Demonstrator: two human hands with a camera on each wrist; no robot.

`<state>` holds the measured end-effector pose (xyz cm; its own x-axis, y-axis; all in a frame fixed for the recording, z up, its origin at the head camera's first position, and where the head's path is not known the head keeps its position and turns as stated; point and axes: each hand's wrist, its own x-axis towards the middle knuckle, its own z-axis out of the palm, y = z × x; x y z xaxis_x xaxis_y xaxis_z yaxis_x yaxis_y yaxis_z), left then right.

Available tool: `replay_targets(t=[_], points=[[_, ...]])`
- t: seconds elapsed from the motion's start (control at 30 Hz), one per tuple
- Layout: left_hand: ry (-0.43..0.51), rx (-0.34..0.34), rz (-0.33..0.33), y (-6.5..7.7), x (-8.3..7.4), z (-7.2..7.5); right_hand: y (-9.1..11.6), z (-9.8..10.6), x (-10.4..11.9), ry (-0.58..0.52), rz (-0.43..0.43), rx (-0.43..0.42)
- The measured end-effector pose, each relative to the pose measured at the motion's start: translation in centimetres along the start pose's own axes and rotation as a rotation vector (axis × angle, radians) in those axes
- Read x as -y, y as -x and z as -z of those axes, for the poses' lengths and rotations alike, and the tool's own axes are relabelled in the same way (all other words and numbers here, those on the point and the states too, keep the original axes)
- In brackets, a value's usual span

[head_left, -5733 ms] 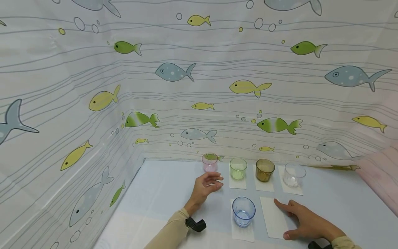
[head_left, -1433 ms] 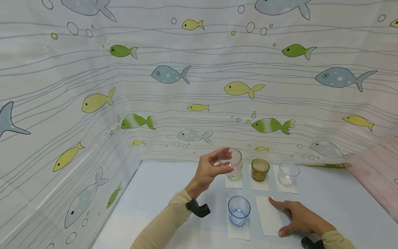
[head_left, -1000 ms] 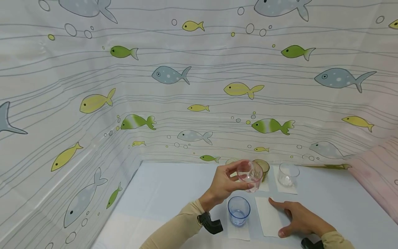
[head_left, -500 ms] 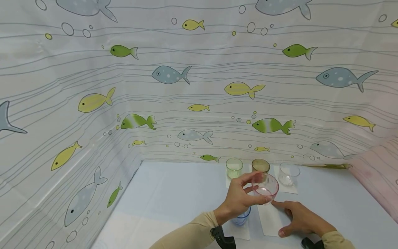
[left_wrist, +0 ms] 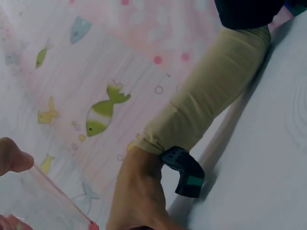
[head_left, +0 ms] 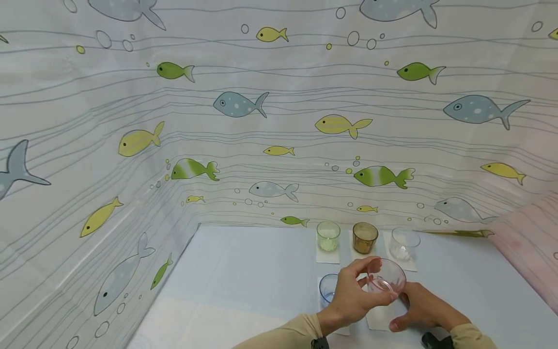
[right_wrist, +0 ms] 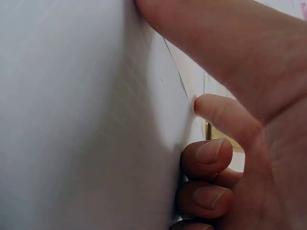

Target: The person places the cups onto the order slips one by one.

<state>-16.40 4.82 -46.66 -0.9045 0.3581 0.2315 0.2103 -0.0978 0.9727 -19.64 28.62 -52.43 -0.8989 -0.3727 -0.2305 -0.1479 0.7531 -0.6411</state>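
My left hand (head_left: pixel 355 295) grips a pink-tinted glass (head_left: pixel 388 276) by its side, thumb near and fingers behind, tilted above a white paper napkin (head_left: pixel 379 315). The left wrist view catches the thumb and the glass's pink rim (left_wrist: pixel 62 189). My right hand (head_left: pixel 425 305) lies on the table at the napkin's right edge, partly behind the glass. In the right wrist view its thumb and index finger (right_wrist: pixel 225 117) stretch to the paper, while the other fingers bend beneath. A blue glass (head_left: pixel 328 287) stands on another napkin, partly covered by my left hand.
Along the back stand a green glass (head_left: pixel 328 237), an amber glass (head_left: pixel 364 238) and a clear glass (head_left: pixel 404 244), each on a white napkin. Fish-patterned curtain (head_left: pixel 261 135) encloses the pale table (head_left: pixel 244 276) at the back and sides.
My left hand took the pink glass from the back left, lifted it past the green and amber glasses, and brought it right and nearer, over the napkin. The right hand stays in place.
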Motion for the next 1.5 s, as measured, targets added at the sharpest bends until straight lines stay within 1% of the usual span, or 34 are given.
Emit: replay_targets(t=[0.07,0.23,0.37,0.53,0.63,0.77,0.87,0.93,1.03,1.1,1.17,1.27,1.37,1.5], points=[[-0.008,-0.014,0.012,0.1,0.4,-0.4,0.1,0.0,0.0,-0.007,0.002,-0.007],[-0.064,-0.054,0.029,0.6,1.4,-1.1,0.0,-0.1,0.1,-0.018,-0.014,-0.006],[-0.117,-0.076,0.020,0.9,2.2,-1.6,0.0,0.0,0.2,-0.016,-0.021,0.001],[-0.175,-0.092,-0.014,1.1,3.2,-2.3,0.2,0.1,-0.1,0.014,0.047,-0.003],[-0.226,-0.097,-0.062,1.4,3.9,-2.7,0.3,0.3,-0.4,0.028,0.085,-0.004],[-0.293,-0.108,-0.155,1.8,4.8,-3.3,0.3,0.4,-0.7,0.026,0.118,-0.008],[-0.338,-0.132,-0.220,2.0,5.6,-3.6,0.3,0.3,-0.7,0.032,0.137,-0.018],[-0.362,-0.146,-0.226,2.1,6.2,-3.8,0.3,0.2,-0.9,0.041,0.161,-0.031],[-0.367,-0.155,-0.168,2.3,6.8,-4.1,0.3,0.1,-0.9,0.055,0.181,-0.035],[-0.328,-0.155,-0.097,2.3,6.9,-4.2,0.2,0.1,-0.9,0.049,0.166,-0.022],[-0.278,-0.155,-0.042,2.2,6.9,-4.2,0.2,0.1,-0.7,0.032,0.140,-0.011],[-0.224,-0.148,0.004,2.1,7.0,-4.2,0.3,0.0,-0.6,0.022,0.114,-0.010],[-0.204,-0.131,0.013,2.2,7.4,-4.2,0.6,0.0,-0.7,0.031,0.133,-0.026],[-0.199,-0.137,-0.013,2.2,7.7,-4.1,0.7,-0.3,-0.8,0.015,0.150,-0.026]])
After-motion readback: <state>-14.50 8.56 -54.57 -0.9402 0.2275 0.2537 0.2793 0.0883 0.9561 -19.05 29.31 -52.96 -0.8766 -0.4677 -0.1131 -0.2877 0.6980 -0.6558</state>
